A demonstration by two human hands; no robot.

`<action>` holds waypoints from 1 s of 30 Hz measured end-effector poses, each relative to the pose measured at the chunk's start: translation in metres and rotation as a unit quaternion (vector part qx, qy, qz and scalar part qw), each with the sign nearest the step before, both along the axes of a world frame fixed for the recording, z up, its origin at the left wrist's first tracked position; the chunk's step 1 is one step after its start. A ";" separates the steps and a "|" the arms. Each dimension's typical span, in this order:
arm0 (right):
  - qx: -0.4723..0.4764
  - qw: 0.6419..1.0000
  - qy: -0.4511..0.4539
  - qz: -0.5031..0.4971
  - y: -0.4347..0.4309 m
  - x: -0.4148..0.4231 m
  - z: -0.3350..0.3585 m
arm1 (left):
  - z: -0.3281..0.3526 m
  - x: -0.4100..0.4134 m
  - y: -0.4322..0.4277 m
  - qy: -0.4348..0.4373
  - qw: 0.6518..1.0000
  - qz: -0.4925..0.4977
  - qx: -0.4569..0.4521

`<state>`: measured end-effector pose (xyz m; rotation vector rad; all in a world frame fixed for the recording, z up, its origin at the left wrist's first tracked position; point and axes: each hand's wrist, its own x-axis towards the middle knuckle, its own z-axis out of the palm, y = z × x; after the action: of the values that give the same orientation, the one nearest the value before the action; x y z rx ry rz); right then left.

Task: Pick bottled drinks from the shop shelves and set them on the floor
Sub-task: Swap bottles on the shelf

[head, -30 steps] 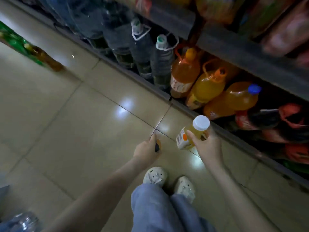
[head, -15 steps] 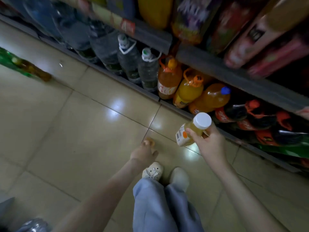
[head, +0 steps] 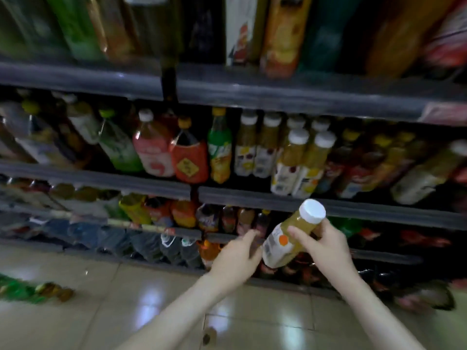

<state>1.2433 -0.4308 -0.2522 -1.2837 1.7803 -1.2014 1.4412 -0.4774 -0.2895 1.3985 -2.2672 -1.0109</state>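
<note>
R hand (head: 326, 247) grips juice bottle (head: 275, 248) at its upper half. L hand (head: 235, 258) sits just beside its base, fingers loose, holding nothing. Bottle tilted w/ cap up-right, base down-left.

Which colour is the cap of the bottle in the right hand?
White; the cap shows best in the head view.

You've got a juice bottle (head: 279, 248) gripped in your right hand (head: 328, 248): yellow drink, white screw cap, white label w/ an orange dot, tilted w/ cap up & to the right, held in front of the lower shelves (head: 366, 210). Same-type bottles (head: 300, 160) stand in rows on the shelf just above it. A blurred bunch of green & brown bottles (head: 38, 291) sits on the floor (head: 126, 306), far left.
</note>
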 end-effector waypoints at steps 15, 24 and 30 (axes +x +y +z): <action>-0.056 0.998 0.028 0.014 -0.024 -0.117 0.070 | 0.065 -0.131 -0.107 -0.179 0.954 0.037 -0.238; -0.056 0.997 0.028 0.037 -0.052 -0.109 0.069 | 0.069 -0.132 -0.133 -0.124 0.961 0.020 -0.245; -0.060 0.998 0.023 0.028 -0.074 -0.091 0.075 | 0.061 -0.089 -0.127 -0.048 0.961 0.079 -0.260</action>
<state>1.1526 -0.5051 -0.1772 -1.4294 1.7149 -1.2731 1.3522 -0.6045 -0.2281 1.3792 -2.2159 -0.2642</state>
